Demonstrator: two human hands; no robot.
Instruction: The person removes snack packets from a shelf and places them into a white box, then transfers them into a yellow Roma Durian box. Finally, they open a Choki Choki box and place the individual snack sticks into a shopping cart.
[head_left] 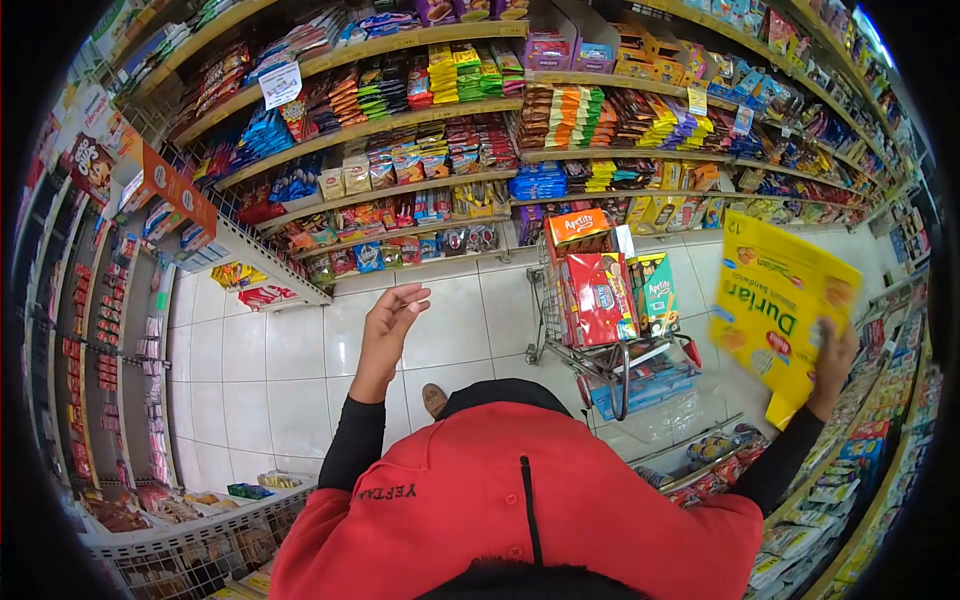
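My right hand [832, 368] grips a yellow Durian biscuit carton [765, 300] by its lower edge, out at my right side. The carton's printing is tilted and upside down, and a flap hangs at its bottom; whether anything is inside is hidden. In front of my chest, my left hand [392, 325] is raised over the tiled floor with its fingers loosely stretched and nothing in them. Between the hands stands a shopping cart [622, 375]. It carries an orange Apetito box [580, 230], a red box [597, 298] and a green Apetito box [655, 290].
Shelves of packaged snacks [430, 150] run along the front and curve round to the right [850, 480]. On the left are a rack end [245, 235] and hanging packets [105, 350]. A white wire basket [200, 535] with packets stands at lower left. Pale tiles [250, 370] cover the floor.
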